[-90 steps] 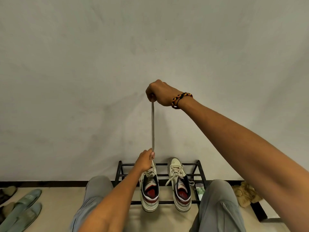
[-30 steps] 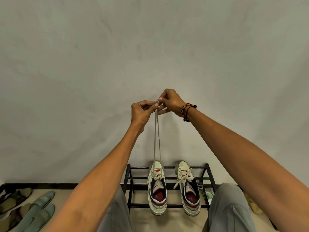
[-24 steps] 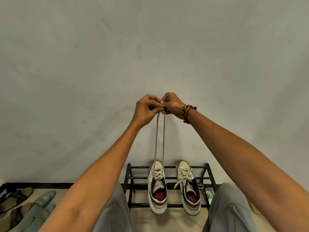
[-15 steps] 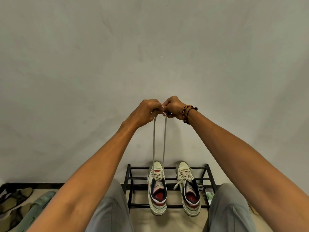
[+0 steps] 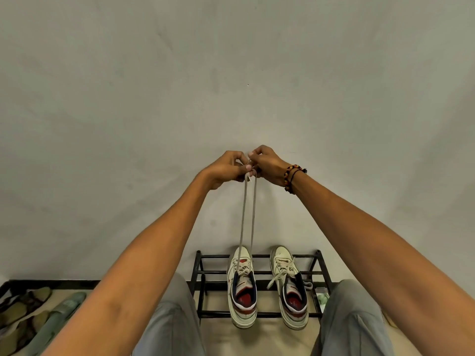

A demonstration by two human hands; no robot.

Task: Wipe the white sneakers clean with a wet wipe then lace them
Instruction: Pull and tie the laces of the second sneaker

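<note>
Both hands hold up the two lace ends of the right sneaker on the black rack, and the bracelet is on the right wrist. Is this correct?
Not quite. In the head view the two lace strands run down to the left sneaker, not the right sneaker. The rest holds: left hand and right hand hold the ends above the black rack, bracelet on the right wrist.

From my feed the light is soft, even and fairly dim, with a greenish-yellow cast over the pale wall [image 5: 231,73]. I cannot tell where it comes from. The wall is brightest through the upper middle and darkens toward the corners. Faint, blurred shadows of the forearms fall on it below the hands [image 5: 246,167]; I see no hard edges and no glare. The wide lens bends things: the wall's dark base strip [image 5: 51,282] curves, and the forearms balloon near the bottom edge. Focus holds on the sneakers [image 5: 243,286], while the slippers [image 5: 38,319] at lower left look smeared.
</note>
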